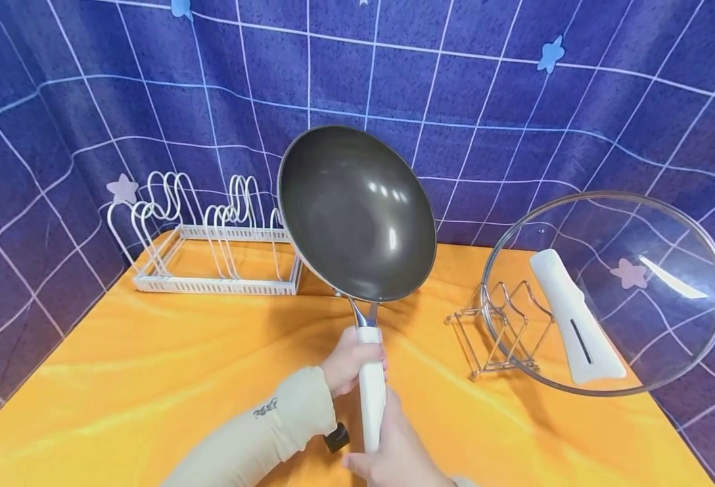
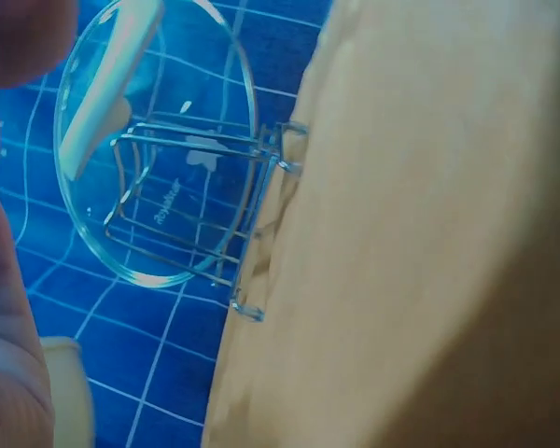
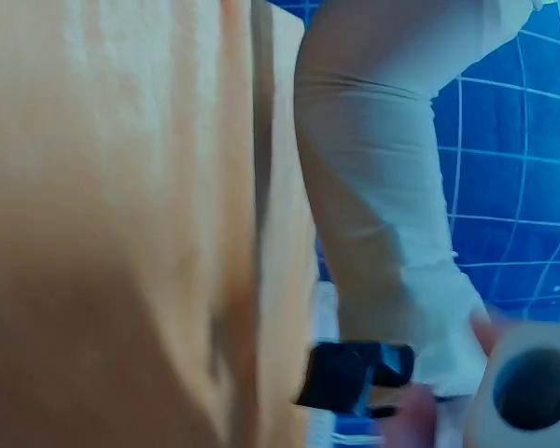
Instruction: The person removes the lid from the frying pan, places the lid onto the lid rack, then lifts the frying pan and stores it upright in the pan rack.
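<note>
A black nonstick wok with a long white handle is raised in front of me, tilted so that its inside faces me. My left hand grips the handle just below its metal neck. Lower down, my right hand holds the handle's end, its thumb lying across the white grip. In the right wrist view the round hole in the end of the handle shows beside blurred fingertips. Only a blurred part of my left hand appears in the left wrist view, without the wok.
A white plate rack stands at the back left of the orange-covered table. On the right, a wire stand bears a glass lid with a white handle, upright. A dark blue grid-patterned curtain surrounds the table. A black object is at my left wrist.
</note>
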Demonstrator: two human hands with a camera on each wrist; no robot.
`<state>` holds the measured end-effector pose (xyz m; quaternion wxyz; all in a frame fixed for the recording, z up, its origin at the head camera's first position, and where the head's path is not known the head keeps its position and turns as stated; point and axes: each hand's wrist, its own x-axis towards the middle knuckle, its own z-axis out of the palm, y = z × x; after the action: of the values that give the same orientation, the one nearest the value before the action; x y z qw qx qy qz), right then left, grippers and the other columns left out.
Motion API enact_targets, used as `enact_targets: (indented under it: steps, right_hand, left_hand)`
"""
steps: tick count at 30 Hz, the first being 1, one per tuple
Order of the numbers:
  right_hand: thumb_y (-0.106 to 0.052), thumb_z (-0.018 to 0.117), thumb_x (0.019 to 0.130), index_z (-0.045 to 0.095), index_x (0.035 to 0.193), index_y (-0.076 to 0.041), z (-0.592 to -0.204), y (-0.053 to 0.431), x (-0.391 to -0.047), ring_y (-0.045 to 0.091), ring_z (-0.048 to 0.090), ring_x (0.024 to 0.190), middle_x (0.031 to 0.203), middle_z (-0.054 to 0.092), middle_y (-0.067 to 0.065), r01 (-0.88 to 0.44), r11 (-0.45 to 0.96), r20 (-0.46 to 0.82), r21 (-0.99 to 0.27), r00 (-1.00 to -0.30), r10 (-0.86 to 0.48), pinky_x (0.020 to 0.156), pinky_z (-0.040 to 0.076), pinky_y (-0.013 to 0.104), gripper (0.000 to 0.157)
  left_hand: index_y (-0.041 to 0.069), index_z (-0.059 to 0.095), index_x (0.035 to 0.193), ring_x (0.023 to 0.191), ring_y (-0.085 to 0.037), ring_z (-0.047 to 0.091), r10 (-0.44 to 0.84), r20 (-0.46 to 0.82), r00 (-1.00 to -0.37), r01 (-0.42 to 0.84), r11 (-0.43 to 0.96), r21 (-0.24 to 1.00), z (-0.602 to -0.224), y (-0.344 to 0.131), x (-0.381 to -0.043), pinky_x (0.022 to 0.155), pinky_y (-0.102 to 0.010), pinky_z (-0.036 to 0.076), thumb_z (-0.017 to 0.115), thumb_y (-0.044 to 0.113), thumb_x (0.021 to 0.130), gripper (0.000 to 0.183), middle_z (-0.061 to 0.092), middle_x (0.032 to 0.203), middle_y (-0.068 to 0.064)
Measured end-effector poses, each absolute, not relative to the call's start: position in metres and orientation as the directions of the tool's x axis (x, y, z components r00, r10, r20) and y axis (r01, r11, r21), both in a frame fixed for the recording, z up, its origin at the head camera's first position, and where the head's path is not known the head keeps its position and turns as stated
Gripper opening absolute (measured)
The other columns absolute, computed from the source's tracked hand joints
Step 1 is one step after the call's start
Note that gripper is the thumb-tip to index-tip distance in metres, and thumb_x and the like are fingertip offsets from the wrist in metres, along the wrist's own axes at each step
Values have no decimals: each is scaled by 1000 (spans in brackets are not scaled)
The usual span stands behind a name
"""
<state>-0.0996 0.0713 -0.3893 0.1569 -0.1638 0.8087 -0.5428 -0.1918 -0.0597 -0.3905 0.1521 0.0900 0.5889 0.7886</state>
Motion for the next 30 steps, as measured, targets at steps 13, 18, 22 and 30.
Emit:
enact_targets:
  steps: [13,18,22,30]
  right_hand:
    - [2,64,63,1,149,3,-394,73,-99,33,38,113,137,27,25,-69,177,-28,-982,-871,-491,93,34,35,107]
    - [1,65,63,1,149,2,-397,72,-98,29,39,104,127,31,24,-51,117,-16,-992,-861,-509,87,36,29,108]
    - [1,66,64,1,147,5,-401,73,-97,23,42,94,112,37,20,-8,48,-20,-999,-832,-554,79,38,27,106]
    - [1,66,69,10,136,7,-404,75,-101,10,50,79,98,47,12,-25,-31,39,-999,-778,-628,69,43,21,87]
  left_hand:
    - [3,48,82,57,-13,58,414,24,-910,-65,-199,978,-377,-66,-194,60,-28,52,57,-2,77,12,55,69,-4]
    - [9,50,81,57,-12,62,522,83,-849,-83,-286,955,-378,-73,-196,60,-29,53,57,6,81,7,61,65,0]
    - [13,50,80,57,-11,63,592,123,-797,-99,-330,939,-379,-77,-197,60,-29,54,52,9,83,5,64,64,3]
    - [8,47,79,54,-11,60,536,84,-840,-90,-290,953,-377,-75,-195,57,-29,54,57,1,80,12,59,65,-1]
